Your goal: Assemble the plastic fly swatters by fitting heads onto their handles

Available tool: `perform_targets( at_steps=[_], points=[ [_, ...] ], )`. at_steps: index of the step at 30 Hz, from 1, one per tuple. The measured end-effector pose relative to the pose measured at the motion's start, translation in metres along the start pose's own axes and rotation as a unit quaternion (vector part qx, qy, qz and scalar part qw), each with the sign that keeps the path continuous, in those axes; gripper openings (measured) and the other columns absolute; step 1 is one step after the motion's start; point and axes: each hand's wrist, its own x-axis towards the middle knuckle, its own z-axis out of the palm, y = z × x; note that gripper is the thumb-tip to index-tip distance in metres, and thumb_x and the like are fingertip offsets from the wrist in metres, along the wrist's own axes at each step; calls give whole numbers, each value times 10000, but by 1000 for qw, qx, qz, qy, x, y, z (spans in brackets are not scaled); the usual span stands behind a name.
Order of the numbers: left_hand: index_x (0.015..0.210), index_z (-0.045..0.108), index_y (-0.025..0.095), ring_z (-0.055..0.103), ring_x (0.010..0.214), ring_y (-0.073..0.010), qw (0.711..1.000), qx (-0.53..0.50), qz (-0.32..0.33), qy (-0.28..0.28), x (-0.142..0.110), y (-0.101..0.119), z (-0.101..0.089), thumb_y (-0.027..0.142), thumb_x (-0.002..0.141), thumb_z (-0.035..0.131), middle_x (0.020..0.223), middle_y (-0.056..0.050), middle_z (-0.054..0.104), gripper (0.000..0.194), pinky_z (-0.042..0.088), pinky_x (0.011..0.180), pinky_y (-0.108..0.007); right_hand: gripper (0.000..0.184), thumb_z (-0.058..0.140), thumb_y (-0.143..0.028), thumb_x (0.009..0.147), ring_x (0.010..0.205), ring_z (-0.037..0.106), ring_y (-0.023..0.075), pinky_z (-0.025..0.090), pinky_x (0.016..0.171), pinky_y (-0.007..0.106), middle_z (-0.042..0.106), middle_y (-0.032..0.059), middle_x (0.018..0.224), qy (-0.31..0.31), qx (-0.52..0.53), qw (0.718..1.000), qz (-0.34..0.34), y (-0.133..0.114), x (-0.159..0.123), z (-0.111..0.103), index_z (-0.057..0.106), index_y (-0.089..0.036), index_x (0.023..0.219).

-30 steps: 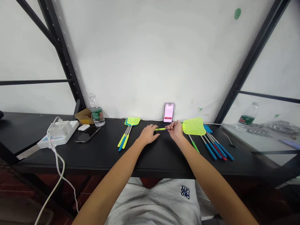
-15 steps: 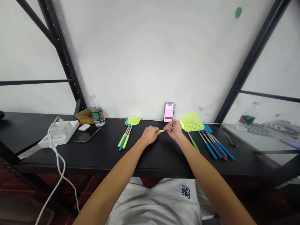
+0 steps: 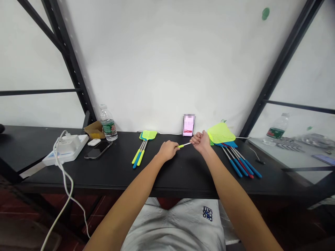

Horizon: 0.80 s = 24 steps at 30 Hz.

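My left hand [image 3: 168,150] is closed round the yellow-green handle of a fly swatter [image 3: 221,133]. My right hand [image 3: 202,140] is closed round the swatter's thin metal rod, a short way to the right of the left hand. The yellow-green mesh head sticks out to the right of my right fist, lifted above the black table [image 3: 110,170]. A short piece of bare rod shows between the two hands.
A pile of swatters with blue and red handles [image 3: 240,162] lies right of my hands. Three more swatters [image 3: 143,146] lie to the left. A lit phone [image 3: 188,125] leans on the wall. A water bottle [image 3: 107,123], dark phone [image 3: 97,149], and power strip [image 3: 65,148] sit at left.
My right hand has shifted right and up along the rod, so more bare rod shows between my hands. The mesh head moved right and rose above the pile.
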Motion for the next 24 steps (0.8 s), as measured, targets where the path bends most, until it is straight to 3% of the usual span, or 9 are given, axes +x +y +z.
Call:
perform_targets(
  at_steps=[5,12,18,24],
  points=[
    [976,728,241,619,965,-231,1000,11,-24,-10,0,-6,-2,319,930,515,970,-60,726,231,440,837,-321,471,149,-445,1021,356,124,100,217,388,255,154,-66,404,22,-23,999,-10,-10,3,-9,212,-225,610],
    [922,691,201,625,981,-247,991,55,-125,7,-2,-26,-5,346,924,507,981,-93,705,235,449,818,-335,448,196,-443,1017,341,110,96,151,357,247,154,-76,398,82,-60,995,15,-13,8,-21,231,-232,624],
    [931,674,184,633,1004,-259,978,78,-192,9,-3,-32,-6,342,900,514,1008,-117,694,227,467,830,-343,450,227,-452,1017,340,114,92,156,352,239,167,-79,407,57,-97,994,-4,-9,8,-16,238,-234,624],
    [1013,670,155,637,1047,-309,952,82,-296,11,-5,-35,-11,284,886,495,1061,-168,678,252,492,832,-387,497,286,-564,990,339,113,90,164,338,235,164,-84,405,27,-120,992,-18,-7,7,-13,235,-243,613]
  ],
)
